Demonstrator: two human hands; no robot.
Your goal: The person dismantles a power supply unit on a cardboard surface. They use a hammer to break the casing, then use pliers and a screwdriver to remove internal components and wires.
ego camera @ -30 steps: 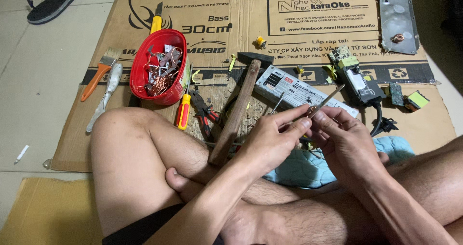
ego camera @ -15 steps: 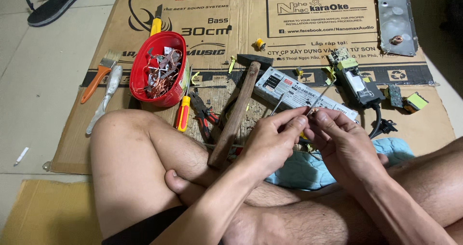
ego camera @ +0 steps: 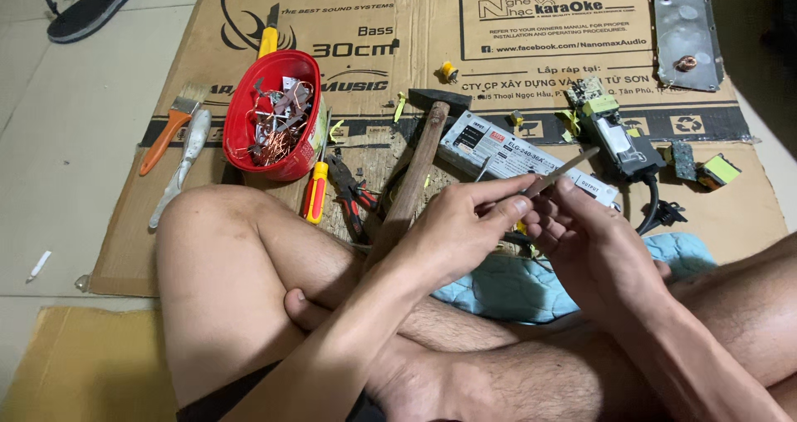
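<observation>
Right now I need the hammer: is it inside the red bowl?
No, the hammer lies on the cardboard, right of the red bowl.

Flattened cardboard (ego camera: 531,23) lying on floor tiles; beyond the left hand (ego camera: 457,231), hammer (ego camera: 415,169), red bowl (ego camera: 274,115), possibly pliers (ego camera: 349,193) resting.

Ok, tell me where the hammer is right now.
In the head view the hammer lies on the cardboard just ahead of the left hand, its wooden handle running towards the knee, between the red pliers and the grey metal box.
</observation>
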